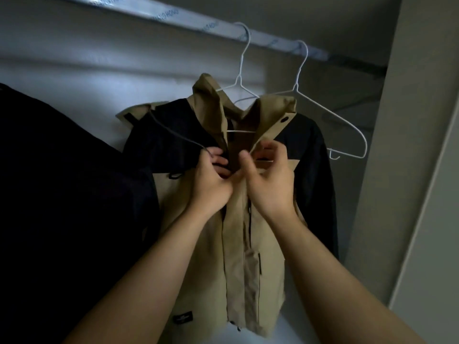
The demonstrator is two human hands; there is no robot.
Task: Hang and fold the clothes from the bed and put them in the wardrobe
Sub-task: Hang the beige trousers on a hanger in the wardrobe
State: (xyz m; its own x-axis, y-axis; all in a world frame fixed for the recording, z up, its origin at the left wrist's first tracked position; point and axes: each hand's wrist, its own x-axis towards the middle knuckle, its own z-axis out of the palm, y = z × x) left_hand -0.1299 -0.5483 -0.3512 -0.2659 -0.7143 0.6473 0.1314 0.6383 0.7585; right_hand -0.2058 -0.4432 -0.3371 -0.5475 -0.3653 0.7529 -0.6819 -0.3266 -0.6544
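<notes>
Wardrobe [74,58] interior, dim grey walls. Closest up: both forearms reach in. Left hand [211,180] has a curled grip on the front edge of the tan & black jacket [238,256] just under the collar. Right hand [268,180] pinches the opposite edge btwn thumb and fingers, so both grips are closed on fabric. Jacket hangs on a white wire hanger [239,78], front open at the top. Dark garment [62,194] hangs just beside it on the left. Further back a 2nd hanger [330,112] hangs bare on the right, both hooked over the rail [173,17] up top.
</notes>
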